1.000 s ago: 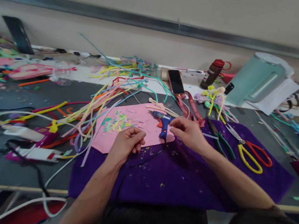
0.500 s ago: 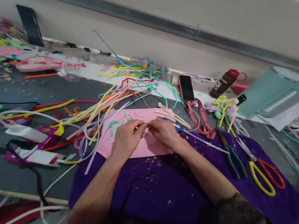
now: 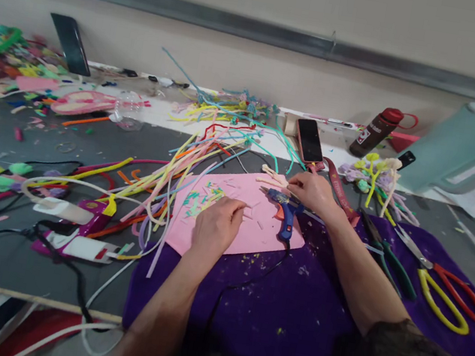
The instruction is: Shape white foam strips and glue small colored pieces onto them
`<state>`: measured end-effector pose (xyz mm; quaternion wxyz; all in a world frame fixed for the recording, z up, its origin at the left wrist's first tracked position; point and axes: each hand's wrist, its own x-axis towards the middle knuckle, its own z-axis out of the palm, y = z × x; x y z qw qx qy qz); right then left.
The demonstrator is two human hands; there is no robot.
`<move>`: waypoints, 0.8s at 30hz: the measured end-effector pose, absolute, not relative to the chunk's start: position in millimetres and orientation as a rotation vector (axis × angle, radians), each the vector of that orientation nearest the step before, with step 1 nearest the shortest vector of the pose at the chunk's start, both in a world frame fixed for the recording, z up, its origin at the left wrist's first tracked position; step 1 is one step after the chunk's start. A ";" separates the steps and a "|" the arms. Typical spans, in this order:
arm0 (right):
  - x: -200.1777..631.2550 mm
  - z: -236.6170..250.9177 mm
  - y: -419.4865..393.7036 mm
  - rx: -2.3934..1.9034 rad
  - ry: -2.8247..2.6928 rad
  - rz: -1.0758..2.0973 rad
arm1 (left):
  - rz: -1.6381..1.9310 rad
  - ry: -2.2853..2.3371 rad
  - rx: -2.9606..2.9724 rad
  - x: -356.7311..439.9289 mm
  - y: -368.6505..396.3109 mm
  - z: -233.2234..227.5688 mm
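1. Left hand (image 3: 216,223): over pink sheet (image 3: 249,242), right beside green and yellow bits (image 3: 203,198); fingers curled, thumb and index close together, can't tell if anything's pinched.
2. Right hand (image 3: 313,192): fingertips bunched at near end of cream stems (image 3: 272,176); can't tell if clamped on them.
3. Glue gun (image 3: 287,220): on pink sheet, just below right hand, nozzle pointing left.
4. Pink sheet: partly on purple cloth (image 3: 264,316).

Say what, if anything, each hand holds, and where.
Right hand is at the right end of the cream stems, left hand over the pink sheet; whether either grips anything cannot be told.
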<state>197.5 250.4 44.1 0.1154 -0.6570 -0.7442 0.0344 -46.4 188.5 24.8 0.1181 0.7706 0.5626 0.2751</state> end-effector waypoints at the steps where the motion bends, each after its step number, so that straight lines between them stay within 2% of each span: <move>1: 197.4 41.8 250.9 -1.944 -2.202 0.107 | 0.810 1.619 2.244 -46.7 189.0 24.7; 12: 194.4 28.8 251.1 -2.028 -2.116 0.170 | 0.895 1.530 2.181 -46.9 190.5 30.3; 17: 192.3 44.4 249.2 -1.931 -2.022 0.250 | 1.157 1.493 2.018 -45.3 186.9 38.8; 19: 185.8 53.7 243.9 -1.773 -1.968 0.491 | 1.204 1.439 1.804 -44.8 185.3 41.9; 22: 168.2 64.1 230.7 -1.386 -1.747 1.125 | 1.168 1.254 1.327 -44.2 184.4 45.0; 24: 153.5 66.3 220.5 -1.219 -1.633 1.439 | 1.168 1.097 1.074 -44.5 185.0 46.5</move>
